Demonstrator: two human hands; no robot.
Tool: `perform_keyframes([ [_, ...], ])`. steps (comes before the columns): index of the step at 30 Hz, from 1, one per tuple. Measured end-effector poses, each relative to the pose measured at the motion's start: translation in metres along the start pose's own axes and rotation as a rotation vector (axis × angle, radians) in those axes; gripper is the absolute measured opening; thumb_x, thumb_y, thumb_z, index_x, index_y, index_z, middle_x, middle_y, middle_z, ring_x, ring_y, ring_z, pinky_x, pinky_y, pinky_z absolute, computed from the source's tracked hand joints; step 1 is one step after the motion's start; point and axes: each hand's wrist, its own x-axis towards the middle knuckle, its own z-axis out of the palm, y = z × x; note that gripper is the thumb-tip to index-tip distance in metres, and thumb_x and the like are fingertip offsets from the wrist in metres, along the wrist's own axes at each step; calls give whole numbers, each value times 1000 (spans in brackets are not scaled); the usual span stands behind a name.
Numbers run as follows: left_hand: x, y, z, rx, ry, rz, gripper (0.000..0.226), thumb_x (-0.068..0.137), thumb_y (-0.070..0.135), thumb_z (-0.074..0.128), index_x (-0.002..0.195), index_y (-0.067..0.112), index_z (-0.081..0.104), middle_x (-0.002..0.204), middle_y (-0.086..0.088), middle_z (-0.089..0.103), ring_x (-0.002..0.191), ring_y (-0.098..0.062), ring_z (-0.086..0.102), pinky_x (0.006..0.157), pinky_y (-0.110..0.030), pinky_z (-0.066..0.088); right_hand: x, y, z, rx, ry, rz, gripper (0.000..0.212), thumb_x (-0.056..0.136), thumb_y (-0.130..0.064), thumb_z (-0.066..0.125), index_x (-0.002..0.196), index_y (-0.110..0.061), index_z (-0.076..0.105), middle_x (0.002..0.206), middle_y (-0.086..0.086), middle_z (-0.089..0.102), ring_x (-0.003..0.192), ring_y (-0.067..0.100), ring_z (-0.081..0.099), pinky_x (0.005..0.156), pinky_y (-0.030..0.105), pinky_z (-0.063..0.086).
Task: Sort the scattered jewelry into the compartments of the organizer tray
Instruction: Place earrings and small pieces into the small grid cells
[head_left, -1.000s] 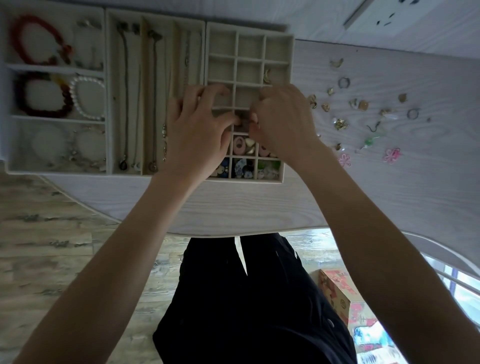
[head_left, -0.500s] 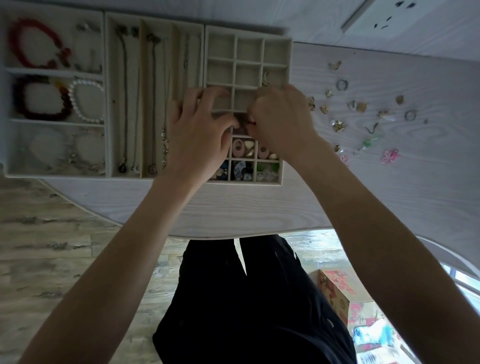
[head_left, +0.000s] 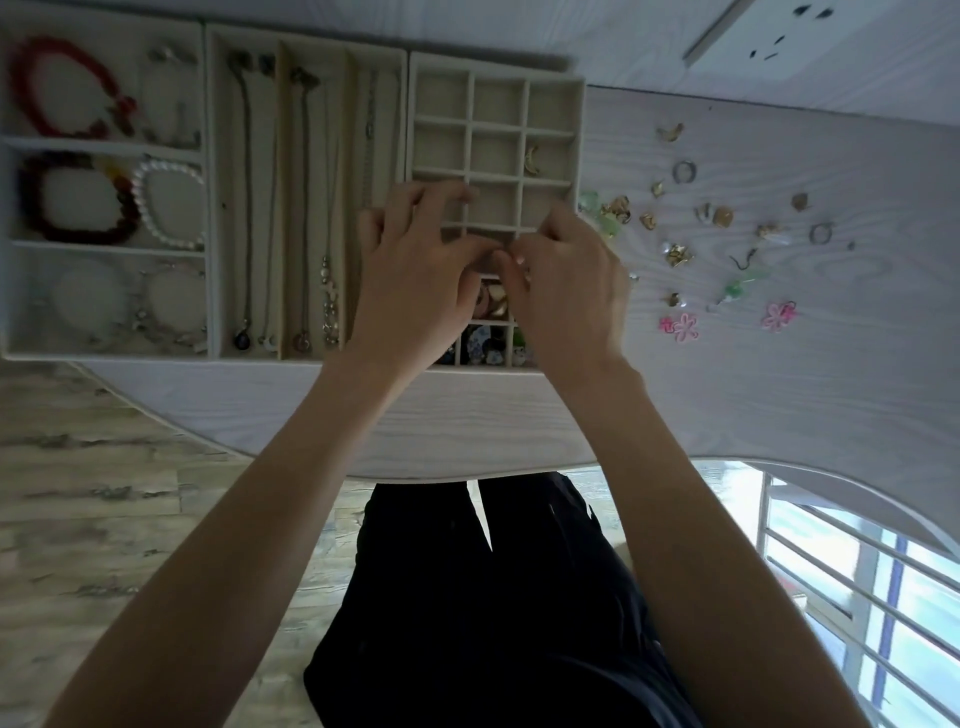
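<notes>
Both hands meet over the grid tray (head_left: 496, 106), fingertips drawn together at the middle column: the left hand (head_left: 415, 280) has fingers curled with thumb toward the right hand (head_left: 566, 283), whose thumb and forefinger seem pinched on something tiny. The piece itself is hidden between them, so whether either hand truly holds anything cannot be told.

The pinch sits above a cell around the tray's centre. Just toward 6 o'clock of it, filled cells show gold (head_left: 497, 301) and blue-white pieces (head_left: 478, 345); toward 12 o'clock the cells lie mostly bare, save one gold earring (head_left: 532, 161).

The loose jewelry (head_left: 722, 215) is scattered on the table (head_left: 467, 415) at 3 o'clock of the tray: gold studs, rings (head_left: 684, 170), green beads (head_left: 737, 287) and pink flowers (head_left: 679, 326). These pieces are likely light, hard and slippery, with hooks and posts that could snag or bend; each is probably best taken by its solid body between fingertip pads, not by the wire.

At 9 o'clock, a tray of necklaces (head_left: 301, 208) and another of bracelets (head_left: 67, 85) lie flush against the grid. The thin cell walls and the crowded hands are the likely hindrance: a dropped stud could bounce into a wrong cell.
</notes>
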Motion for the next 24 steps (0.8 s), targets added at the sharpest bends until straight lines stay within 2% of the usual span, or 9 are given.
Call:
perform_keyframes([
  [3, 0, 4, 2, -9, -29, 14, 32, 85, 25, 43, 93, 25, 74, 128, -3, 58, 118, -30, 43, 89, -36, 24, -6, 6, -7, 34, 57, 34, 12, 80, -15, 70, 71, -7, 69, 74, 6, 55, 62, 12, 40, 48, 12, 15],
  [7, -1, -1, -2, -5, 8, -17, 25, 86, 21, 50, 96, 27, 73, 132, -1, 55, 120, -29, 41, 94, -39, 27, -7, 16, -9, 91, 55, 14, 9, 82, -10, 62, 80, -6, 70, 82, 10, 57, 74, 20, 54, 53, 8, 18],
  [9, -2, -3, -5, 19, 40, -16, 20, 86, 19, 55, 93, 26, 72, 132, 0, 55, 120, -27, 40, 95, -40, 30, -5, 15, -9, 124, 49, -28, 10, 80, -8, 61, 80, -7, 71, 83, 11, 57, 75, 22, 54, 53, 12, 22],
  [12, -2, -3, -8, 37, 18, -2, 22, 87, 19, 51, 93, 24, 72, 133, 0, 54, 121, -28, 40, 95, -41, 30, -1, 14, -9, 121, 46, -68, 11, 79, -9, 62, 79, -8, 72, 84, 11, 57, 75, 24, 55, 56, 23, 32],
  [18, 2, -5, -7, 110, -40, 8, 25, 88, 24, 49, 88, 21, 73, 134, -1, 53, 123, -26, 33, 96, -44, 29, 4, 13, -5, 35, 23, -181, 27, 79, -20, 49, 73, -11, 73, 88, 8, 59, 81, 26, 56, 62, 26, 39],
  [21, 2, -3, -6, 107, -60, 25, 29, 87, 25, 46, 85, 22, 75, 136, 0, 53, 124, -24, 32, 96, -45, 31, 5, 10, 1, -41, 46, -208, 20, 78, -15, 55, 72, -9, 73, 90, 10, 60, 82, 29, 57, 65, 34, 46],
  [24, 0, -3, -4, 70, -57, 26, 28, 86, 24, 48, 85, 24, 76, 135, 0, 54, 124, -23, 32, 94, -46, 32, 5, 8, 5, -26, 19, -196, 17, 78, -13, 58, 72, -7, 72, 90, 11, 59, 81, 28, 56, 62, 31, 44],
])
